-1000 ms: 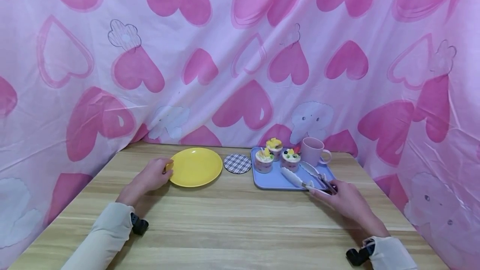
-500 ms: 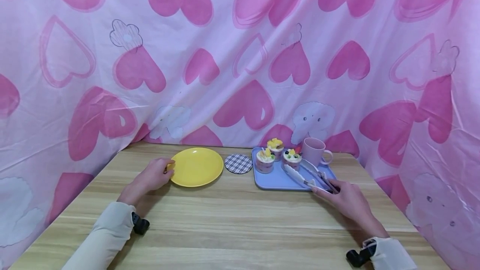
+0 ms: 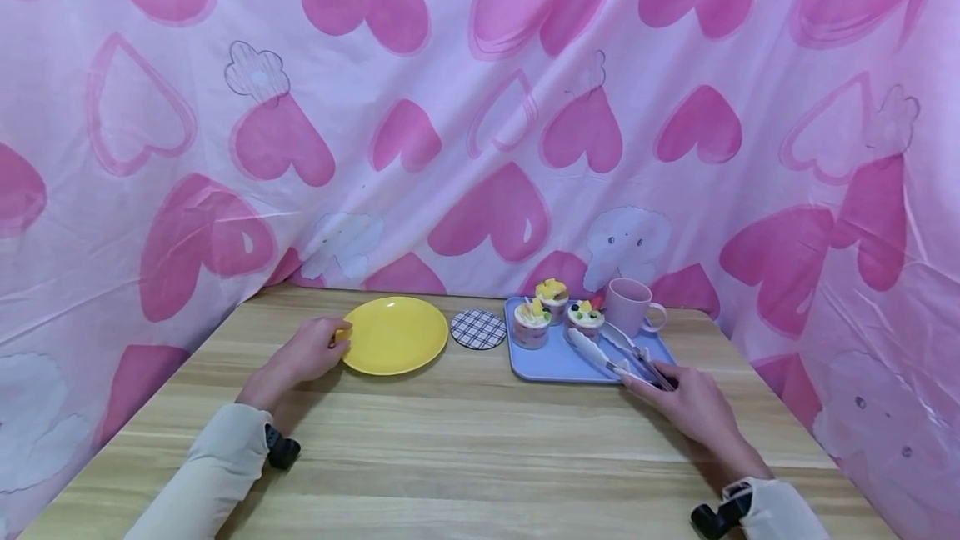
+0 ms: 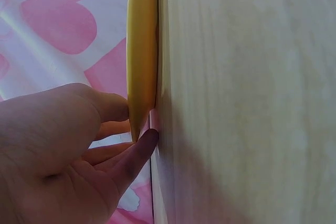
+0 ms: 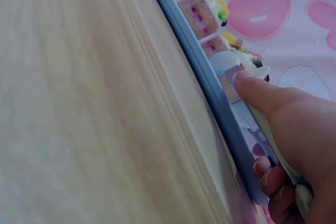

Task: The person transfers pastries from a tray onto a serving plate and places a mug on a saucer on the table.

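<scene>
My left hand (image 3: 309,350) is at the left edge of a round yellow plate (image 3: 393,336). In the left wrist view its thumb lies on the upper side of the plate's rim, with fingers underneath. On the right, my right hand (image 3: 693,407) grips metal tongs (image 3: 600,354) with pale scalloped tips. The tongs' arms are spread over the blue tray (image 3: 555,367), and their tips reach the front of a dessert cup (image 3: 585,319) topped with cream, berries and yellow fruit. Two more dessert cups stand beside it, one with cream (image 3: 531,325), one with yellow fruit chunks (image 3: 552,298).
A pink mug (image 3: 628,307) stands at the tray's back right, its handle pointing right. Between plate and tray lies a round checked coaster (image 3: 477,330). Behind the wooden table (image 3: 480,457) hangs a pink heart-patterned curtain (image 3: 480,123).
The tongs' tips have moved slightly forward and closer to the right dessert cup, and their left arm has come in a little. My left hand and the plate have stayed in place.
</scene>
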